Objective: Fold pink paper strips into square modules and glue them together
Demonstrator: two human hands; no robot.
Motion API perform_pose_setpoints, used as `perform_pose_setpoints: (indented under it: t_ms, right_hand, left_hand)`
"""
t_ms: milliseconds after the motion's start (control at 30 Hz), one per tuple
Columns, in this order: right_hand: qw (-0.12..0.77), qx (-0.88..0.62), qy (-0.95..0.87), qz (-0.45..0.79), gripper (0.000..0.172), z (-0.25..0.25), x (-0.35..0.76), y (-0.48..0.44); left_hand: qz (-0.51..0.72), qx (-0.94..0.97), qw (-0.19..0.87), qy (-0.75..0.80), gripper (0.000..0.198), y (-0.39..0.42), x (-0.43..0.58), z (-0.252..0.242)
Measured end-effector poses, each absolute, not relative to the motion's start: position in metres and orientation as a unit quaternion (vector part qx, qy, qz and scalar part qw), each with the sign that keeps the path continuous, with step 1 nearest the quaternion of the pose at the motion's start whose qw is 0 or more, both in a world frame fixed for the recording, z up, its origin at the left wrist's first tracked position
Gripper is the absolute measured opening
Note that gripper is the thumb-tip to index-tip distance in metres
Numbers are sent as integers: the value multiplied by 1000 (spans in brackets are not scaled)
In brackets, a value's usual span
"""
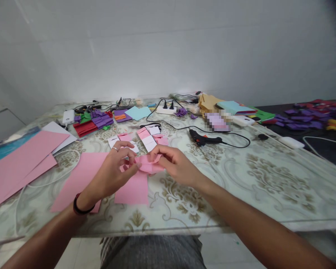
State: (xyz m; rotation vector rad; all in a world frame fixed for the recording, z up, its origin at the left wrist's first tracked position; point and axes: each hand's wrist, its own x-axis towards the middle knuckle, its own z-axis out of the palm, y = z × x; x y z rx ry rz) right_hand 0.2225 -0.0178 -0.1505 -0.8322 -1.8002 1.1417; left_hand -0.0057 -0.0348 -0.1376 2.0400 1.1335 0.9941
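Grey trousers on the person's lap sit at the bottom edge, with both bare forearms reaching forward over the marbled, floral-patterned bench [240, 179]. The left hand [112, 170], with a black wristband [80, 209] on its wrist, and the right hand [175, 164] meet near the front middle of the bench. The fingers of both hands are pinched closed on a small folded pink paper [148, 163], held between them just above a flat pink sheet [133, 190]. Small pink and white cards [147, 139] lie just behind the hands. Further back and to the right lies a black glue gun [204, 140], with a white power strip [165, 110] behind it. Stacks of purple pieces [102, 120] sit at the back left, and large pink sheets [19, 157] lie at the far left.
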Motion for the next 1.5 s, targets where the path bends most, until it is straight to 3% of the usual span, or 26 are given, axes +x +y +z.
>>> perform_pose_setpoints:
  t_ms: [167, 267, 400, 633, 800, 967, 1133, 1333, 1500]
  right_hand:
    - [445, -315, -696, 467, 13, -148, 224, -17]
    - [449, -311, -690, 474, 4, -149, 225, -16]
    - [444, -320, -697, 464, 18, -151, 226, -14]
    - [456, -336, -695, 443, 24, -148, 229, -11]
    - [442, -349, -710, 422, 32, -145, 231, -12]
    - [451, -343, -738, 368, 44, -145, 231, -13]
    - [450, -326, -751, 358, 45, -143, 225, -21]
    - [434, -316, -775, 333, 35, -144, 217, -31]
    - [437, -328, -752, 370, 52, -148, 220, -28]
  left_hand:
    - [451, 738, 321, 386, 13, -30, -10, -141]
    - [476, 705, 354, 389, 31, -30, -8, -138]
    - [453, 682, 371, 440, 48, -31, -7, -135]
    - [377, 690, 343, 514, 37, -28, -11, -135]
    - [341, 739, 221, 537, 37, -27, -15, -132]
    - [359, 738, 160, 549, 36, -28, -16, -133]
    - [434, 740, 104, 504, 31, -26, -12, -133]
    - [466, 719, 138, 497, 27, -30, -9, -132]
    - [462, 702, 169, 514, 21, -29, -10, -132]
